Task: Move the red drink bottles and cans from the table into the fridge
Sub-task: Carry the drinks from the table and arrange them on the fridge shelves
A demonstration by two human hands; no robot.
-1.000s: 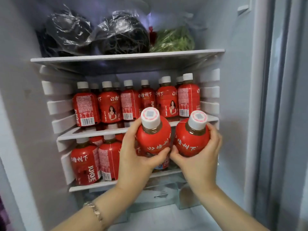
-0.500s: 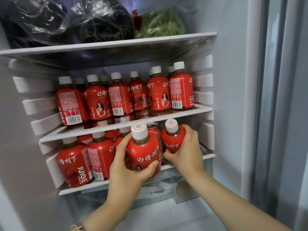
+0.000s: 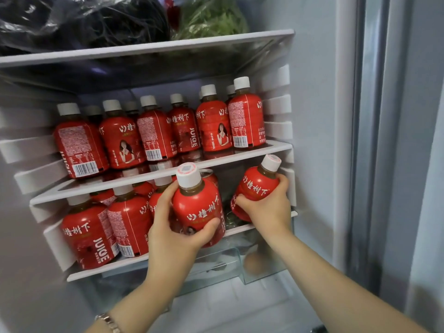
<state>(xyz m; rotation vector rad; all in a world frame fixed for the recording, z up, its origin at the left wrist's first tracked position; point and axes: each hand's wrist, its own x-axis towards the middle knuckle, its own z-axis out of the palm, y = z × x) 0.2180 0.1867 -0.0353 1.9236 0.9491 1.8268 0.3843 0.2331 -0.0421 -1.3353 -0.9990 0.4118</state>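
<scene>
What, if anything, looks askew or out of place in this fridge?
The bottle in the right hand tilts rightward, cap toward the fridge wall, over the lower shelf; nothing looks spilled or damaged.

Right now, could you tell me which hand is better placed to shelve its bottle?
Probably the right hand: its bottle tilts in over the right end of the lower shelf, where no bottles show. The left hand holds the other bottle at the front edge, a can close behind.

Home kitchen, fridge (image 3: 312, 111) w/ bagged veg (image 3: 211, 19)
</scene>
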